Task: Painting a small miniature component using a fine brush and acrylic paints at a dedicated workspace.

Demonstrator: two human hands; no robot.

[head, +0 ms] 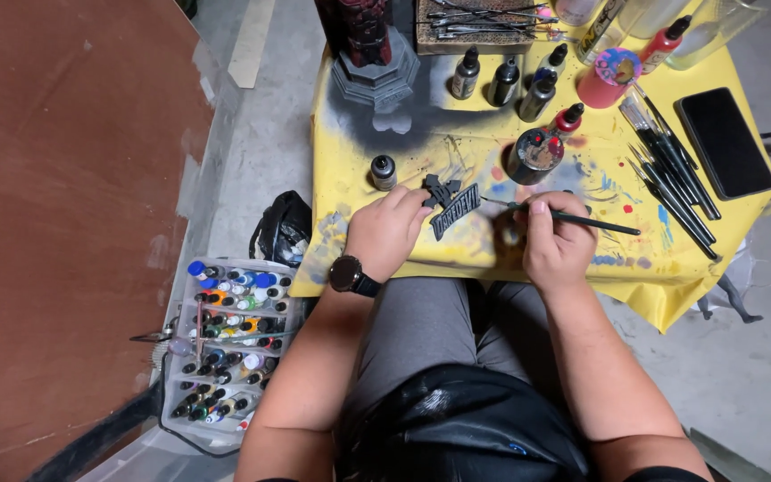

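Observation:
My left hand (387, 230), with a black watch on the wrist, holds a small dark grey nameplate piece (454, 208) with raised letters over the yellow cloth (359, 152). My right hand (557, 243) grips a thin black paintbrush (573, 216) whose tip points left at the piece's right end. A round paint-stained pot (535, 153) stands just beyond the brush. A small dark bottle (384, 171) stands behind my left hand.
Several brushes (671, 174) lie at the right beside a black phone (725, 141). Dropper bottles (503, 80) and a dark statue base (375, 67) stand at the back. A white rack of paint bottles (225, 344) sits on the floor at the left, next to a brown board (55, 223).

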